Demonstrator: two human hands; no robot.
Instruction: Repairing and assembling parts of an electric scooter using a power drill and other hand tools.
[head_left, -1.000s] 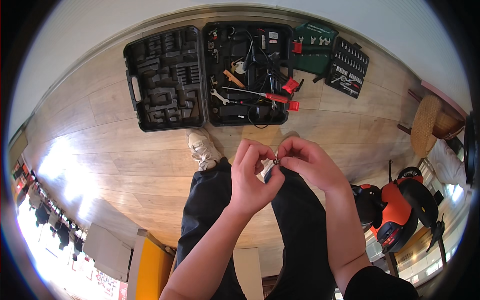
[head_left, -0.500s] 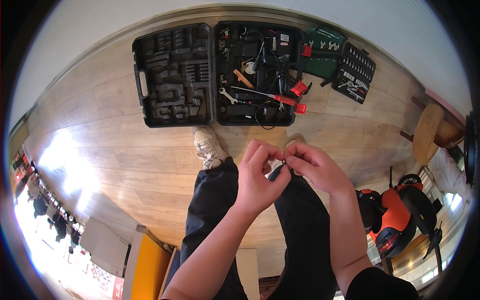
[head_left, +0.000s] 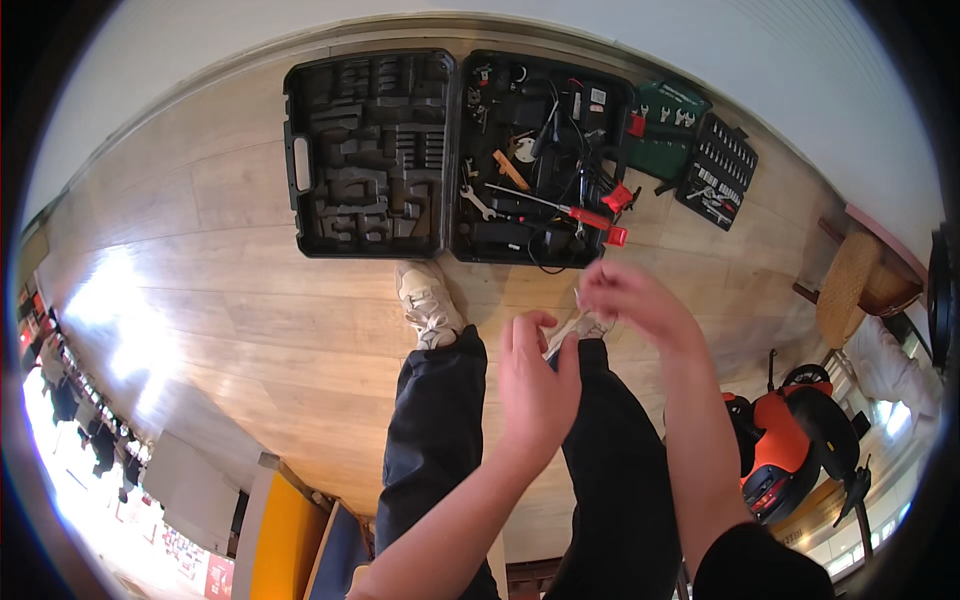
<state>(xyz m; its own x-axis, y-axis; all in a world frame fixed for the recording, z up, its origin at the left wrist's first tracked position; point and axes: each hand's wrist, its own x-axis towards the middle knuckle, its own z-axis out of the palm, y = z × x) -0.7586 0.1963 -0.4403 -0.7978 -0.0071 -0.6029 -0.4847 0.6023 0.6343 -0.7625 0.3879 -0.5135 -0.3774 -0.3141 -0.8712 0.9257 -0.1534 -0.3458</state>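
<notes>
A person sits over an open black case (head_left: pixel 370 165) of tools on a wooden floor (head_left: pixel 200 270), both hands raised and apart above the right shoe (head_left: pixel 594 327). The left hand (head_left: pixel 540 390), the nearer of the two, is loosely curled, with a wide gap between thumb and fingers. The right hand (head_left: pixel 635 300), blurred, is farther out and to the right, just short of the case's near edge; its fingertips are drawn close together, and whether they pinch something small cannot be told. The case lies beyond the feet, its left half moulded with hollows, its right half filled with tools. There a red-handled screwdriver (head_left: pixel 588 217), the tool nearest the right hand, lies aslant with its tip toward the left, close to a silver wrench (head_left: pixel 477 204), an orange-brown block (head_left: pixel 511 171), a pale disc (head_left: pixel 524 150) and tangled black cables (head_left: pixel 562 150). To the right of the case are a green pouch (head_left: pixel 655 152) bearing more wrenches (head_left: pixel 684 117) and, farther right, an open socket set (head_left: pixel 718 172). The left shoe (head_left: pixel 428 305) is planted near the middle of the case; at right is an orange-and-black machine (head_left: pixel 775 432).
</notes>
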